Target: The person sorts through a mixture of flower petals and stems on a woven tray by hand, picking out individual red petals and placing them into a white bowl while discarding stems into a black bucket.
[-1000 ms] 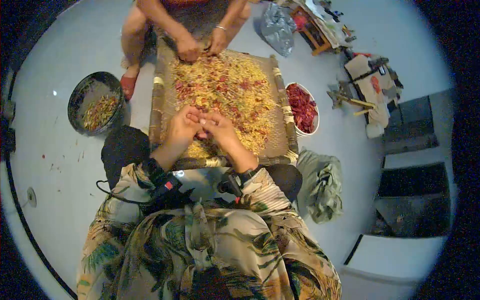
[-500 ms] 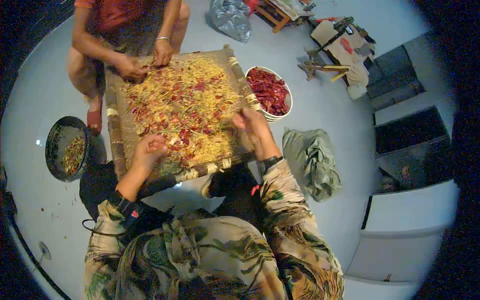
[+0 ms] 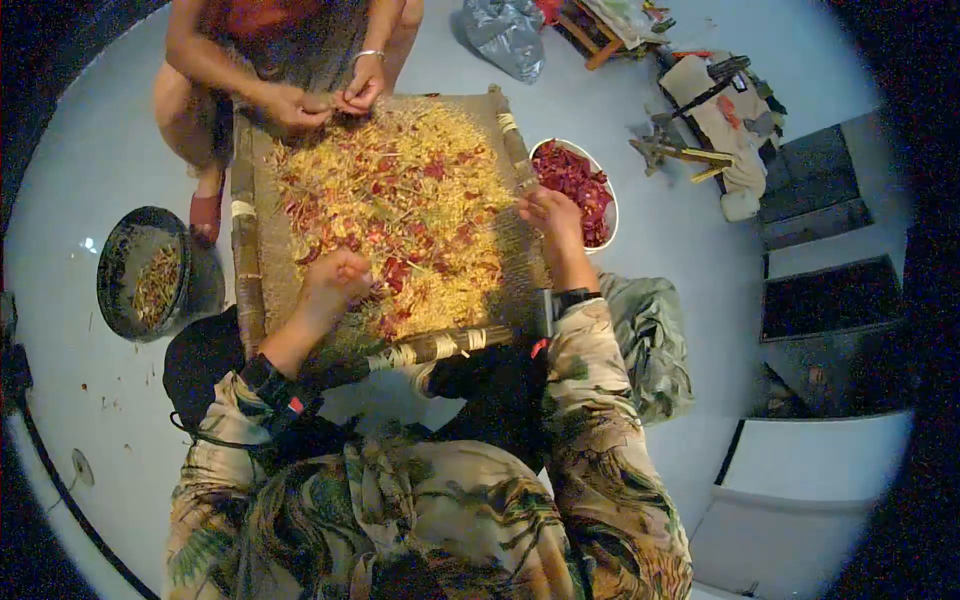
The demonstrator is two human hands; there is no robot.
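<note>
A woven tray (image 3: 516, 262) with a pole frame bound in pale strips lies before me. Yellow seeds (image 3: 455, 195) cover it, mixed with red dried chili pieces (image 3: 398, 272) and thin stalks. My left hand (image 3: 338, 283) hangs low over the near left part of the seeds, its fingers curled together; anything inside them is hidden. Above the right rail, close to a white bucket, my right hand (image 3: 553, 215) has its fingers bent in toward the thumb. What it may hold is too small to see.
The white bucket (image 3: 613, 212) holds red chili pieces. A dark round pan (image 3: 112, 318) with stalks stands on the left floor. Across the tray, a co-worker's hands (image 3: 330, 104) meet over the far edge. A greenish sack (image 3: 650, 345) lies at right, a grey plastic bag (image 3: 505, 38) behind.
My right hand has moved outward, from over the seeds to the right rail near the bucket. The co-worker's hands have risen off the seeds. The whole view has shifted slightly.
</note>
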